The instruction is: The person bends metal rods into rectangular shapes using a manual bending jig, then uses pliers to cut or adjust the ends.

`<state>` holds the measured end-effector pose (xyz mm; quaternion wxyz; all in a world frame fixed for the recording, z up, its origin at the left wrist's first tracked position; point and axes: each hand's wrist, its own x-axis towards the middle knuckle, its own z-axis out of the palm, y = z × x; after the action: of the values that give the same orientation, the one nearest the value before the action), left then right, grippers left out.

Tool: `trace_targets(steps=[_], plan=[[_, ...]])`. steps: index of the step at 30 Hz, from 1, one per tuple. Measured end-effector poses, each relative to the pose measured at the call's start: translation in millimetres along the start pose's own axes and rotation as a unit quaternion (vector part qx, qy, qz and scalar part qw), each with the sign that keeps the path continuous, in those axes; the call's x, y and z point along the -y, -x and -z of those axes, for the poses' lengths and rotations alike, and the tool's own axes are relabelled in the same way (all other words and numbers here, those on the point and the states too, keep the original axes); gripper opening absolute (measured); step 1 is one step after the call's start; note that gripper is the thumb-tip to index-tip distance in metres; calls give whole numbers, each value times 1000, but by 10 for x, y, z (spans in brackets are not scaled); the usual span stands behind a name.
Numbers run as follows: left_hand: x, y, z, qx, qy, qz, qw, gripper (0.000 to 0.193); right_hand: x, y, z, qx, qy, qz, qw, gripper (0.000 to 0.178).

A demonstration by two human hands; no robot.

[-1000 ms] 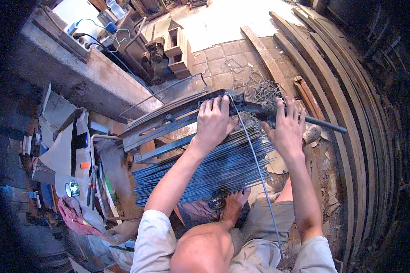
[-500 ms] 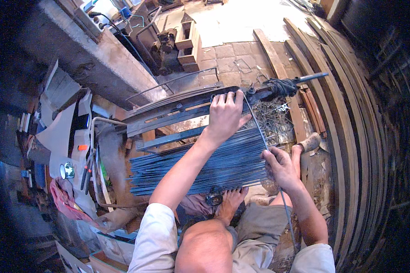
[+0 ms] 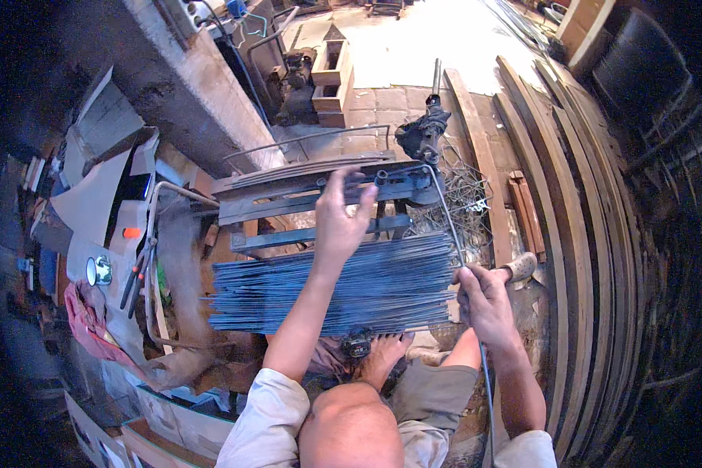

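A thin metal rod (image 3: pixel 487 398) runs from below my right arm up to the end of a dark metal bending bench (image 3: pixel 288 205), its far end bent at the bench. My right hand (image 3: pixel 485 303) grips the rod about midway, thumb and fingers closed. Over the bench's near bars hovers my left hand (image 3: pixel 343 222), empty, slightly blurred, its fingers apart. Beyond the bench's right end, a lever wrapped in black cloth (image 3: pixel 423 134) has its pipe pointing away from me. A wide bundle of thin rods (image 3: pixel 331 285) lies between the bench and my foot.
Long wooden planks (image 3: pixel 558 195) line the right side. Wire scraps (image 3: pixel 466 187) are heaped by the bench's right end. At left stand an enamel mug (image 3: pixel 99 270) and a bent-tube frame (image 3: pixel 154 226), near a pinkish cloth (image 3: pixel 86 312). Wooden boxes (image 3: pixel 332 78) stand behind.
My left hand has come off the bench top, moving left and nearer with fingers spread. The lever has swung from pointing right to pointing away. My right hand still holds the rod.
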<state>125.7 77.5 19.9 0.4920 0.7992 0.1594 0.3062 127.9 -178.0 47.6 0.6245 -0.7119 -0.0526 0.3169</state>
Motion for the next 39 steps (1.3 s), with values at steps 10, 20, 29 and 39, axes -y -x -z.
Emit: trace_targets(steps=[10,20,29,39], plan=[[189,-42,-116,47,-58,9,997,35,-940,-479,118,-44,345,146,926,14],[-2,-115,99,-5,110,39,993,28,-446,-708,-44,-200,364,366,833,18],[197,450,450,-52,233,184,953,40,560,-1440,124,-51,470,378,796,19],[265,313,382,-44,213,217,952,35,613,-1753,178,-20,474,369,799,18]])
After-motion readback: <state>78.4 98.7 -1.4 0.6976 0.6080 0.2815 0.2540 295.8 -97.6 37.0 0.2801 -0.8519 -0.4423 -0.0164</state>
